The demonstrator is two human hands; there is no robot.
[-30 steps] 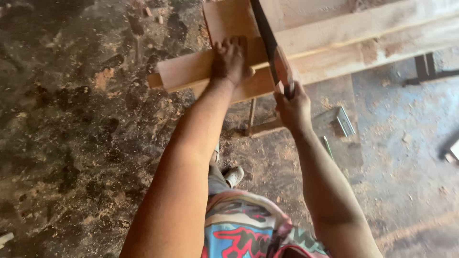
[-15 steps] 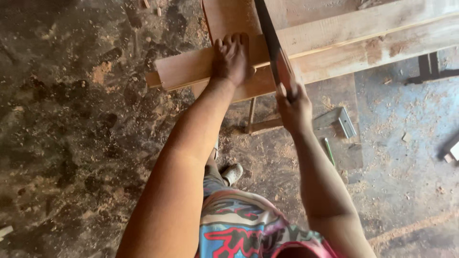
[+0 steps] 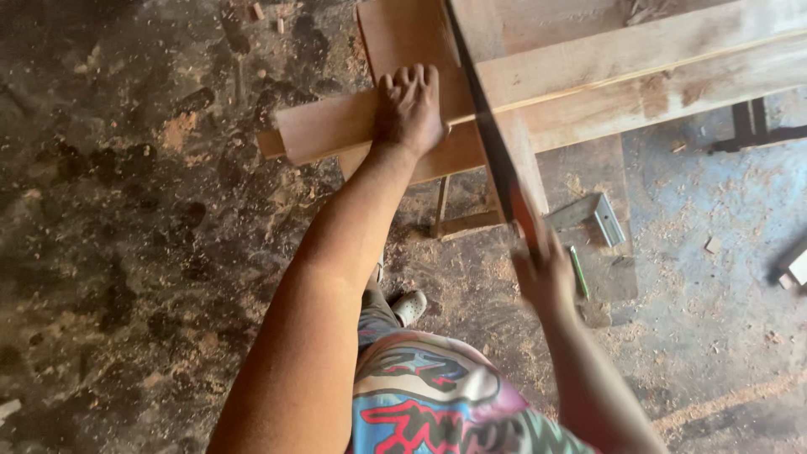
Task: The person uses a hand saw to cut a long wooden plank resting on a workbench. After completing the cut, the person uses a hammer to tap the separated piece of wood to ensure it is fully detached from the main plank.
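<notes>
My left hand [image 3: 410, 109] presses flat on a long wooden board [image 3: 319, 134] that lies across a low wooden bench [image 3: 403, 34]. A hand saw [image 3: 487, 134] runs slanted across the board just right of that hand, its dark blade in the cut. My right hand [image 3: 545, 277] is shut on the saw's handle, pulled back toward me and blurred by motion. The board's short end sticks out to the left, past the bench.
A metal try square [image 3: 601, 214] and a green pencil [image 3: 578, 271] lie on the floor right of my right hand. Sawdust and small wood offcuts cover the dark concrete floor [image 3: 126, 252]. A dark metal frame [image 3: 748, 130] stands at the far right. My foot [image 3: 409, 307] shows below the bench.
My right hand has drawn the saw back toward me, down and to the right. My left hand stays pressed on the board.
</notes>
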